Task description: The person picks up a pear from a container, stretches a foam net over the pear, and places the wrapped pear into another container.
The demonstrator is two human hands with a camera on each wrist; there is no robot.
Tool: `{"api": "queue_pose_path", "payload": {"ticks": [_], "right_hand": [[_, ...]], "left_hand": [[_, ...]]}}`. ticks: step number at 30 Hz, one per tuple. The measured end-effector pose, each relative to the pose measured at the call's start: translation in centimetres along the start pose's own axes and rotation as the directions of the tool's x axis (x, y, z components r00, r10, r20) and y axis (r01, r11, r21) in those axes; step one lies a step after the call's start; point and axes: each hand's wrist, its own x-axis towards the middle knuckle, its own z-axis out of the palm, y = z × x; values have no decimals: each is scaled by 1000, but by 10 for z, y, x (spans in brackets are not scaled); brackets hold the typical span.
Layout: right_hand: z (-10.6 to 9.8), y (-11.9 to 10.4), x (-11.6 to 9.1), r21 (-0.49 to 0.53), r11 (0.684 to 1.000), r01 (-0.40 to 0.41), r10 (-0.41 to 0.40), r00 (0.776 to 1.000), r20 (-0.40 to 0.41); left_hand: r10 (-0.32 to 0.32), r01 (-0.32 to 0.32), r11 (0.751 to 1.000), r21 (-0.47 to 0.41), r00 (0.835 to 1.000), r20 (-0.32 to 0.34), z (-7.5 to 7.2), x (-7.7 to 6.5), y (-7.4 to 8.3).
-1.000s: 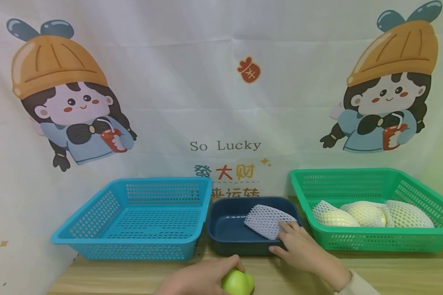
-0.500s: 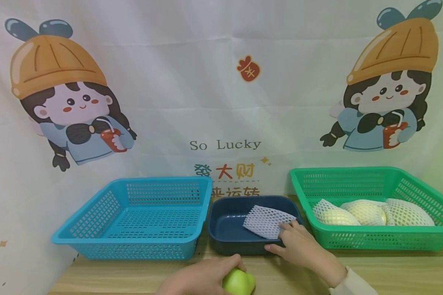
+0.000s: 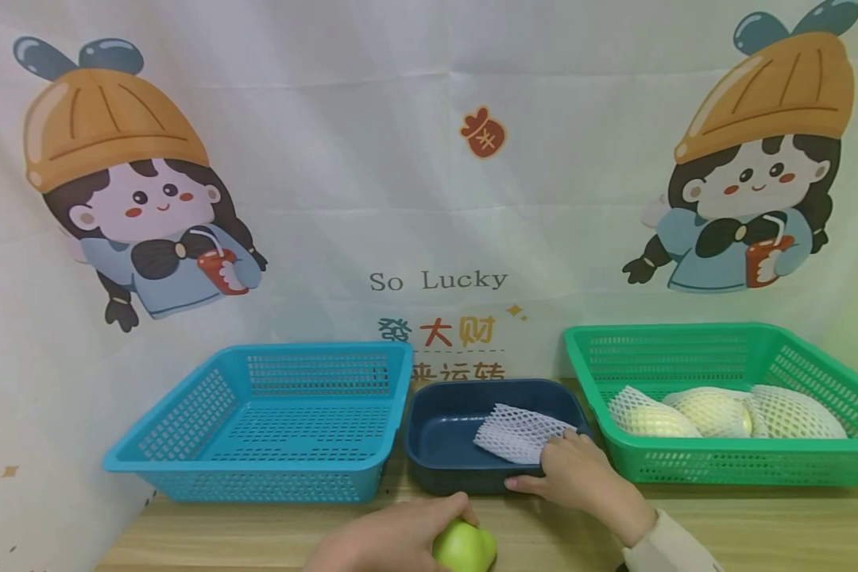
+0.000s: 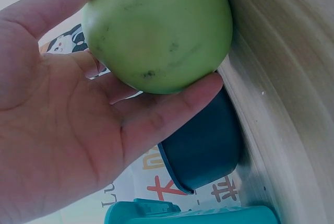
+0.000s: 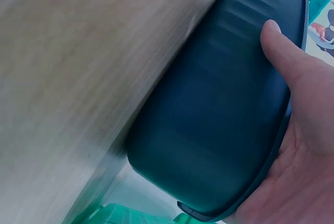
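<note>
My left hand [image 3: 393, 536] grips a smooth green fruit [image 3: 465, 546] low over the front of the table. In the left wrist view the fruit [image 4: 162, 31] is round with dark blemishes, and fingers and thumb lie around its sides. My right hand [image 3: 582, 477] hooks over the front wall of a dark blue plastic basin [image 3: 436, 479]. Its thumb [image 5: 279, 41] lies along the outer wall, while the other fingers reach inside, at a white foam net sleeve [image 3: 515, 434]. Those fingertips are hidden behind the rim and the hand.
A light blue slotted basket [image 3: 257, 483] stands left of the basin. On the right, a green basket [image 3: 729, 469] holds pale fruits in foam nets [image 3: 708, 411]. A printed cloth [image 3: 329, 159] hangs behind, and the wooden table [image 3: 207, 536] runs along the front.
My right hand has slid slightly left along the basin's front wall, its thumb shifting left too. The foam sleeve looks more bunched. My left hand and the fruit have barely moved.
</note>
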Motion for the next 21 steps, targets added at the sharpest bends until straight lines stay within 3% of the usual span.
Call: {"api": "queue_pose_path", "payload": {"ticks": [9, 16, 19, 21], "right_hand": [[-3, 1, 2, 13, 1000, -10, 10, 1000, 30], [-9, 5, 0, 166, 986, -21, 9, 997, 71], [-11, 5, 2, 252, 968, -3, -4, 1000, 30], [-12, 4, 3, 284, 958, 27, -16, 999, -41]], "left_hand": [[-28, 27, 999, -32, 1000, -12, 1, 0, 1], [6, -6, 1000, -2, 999, -48, 4, 1, -1], [-11, 8, 999, -53, 999, -52, 5, 1, -3], [-11, 6, 996, -95, 999, -52, 4, 1, -5]]}}
